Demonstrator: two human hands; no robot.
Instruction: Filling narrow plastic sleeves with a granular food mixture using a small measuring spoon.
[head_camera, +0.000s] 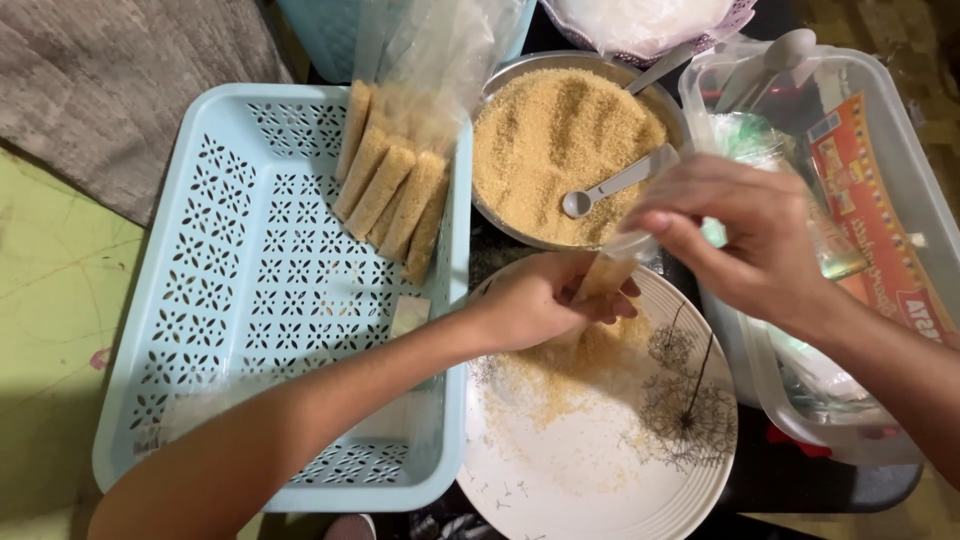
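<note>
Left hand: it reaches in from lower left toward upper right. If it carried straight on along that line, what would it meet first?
Most likely the right hand, just beyond the narrow filled plastic tube that the left hand grips. Behind those lies the clear plastic container. Depth is hard to judge from above.

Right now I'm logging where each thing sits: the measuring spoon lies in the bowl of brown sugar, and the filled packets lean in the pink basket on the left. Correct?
Not quite. The basket is light blue, not pink, as the head view shows. The rest holds: the measuring spoon lies in the bowl of brown sugar, and the filled packets lean in that basket on the left.
</note>
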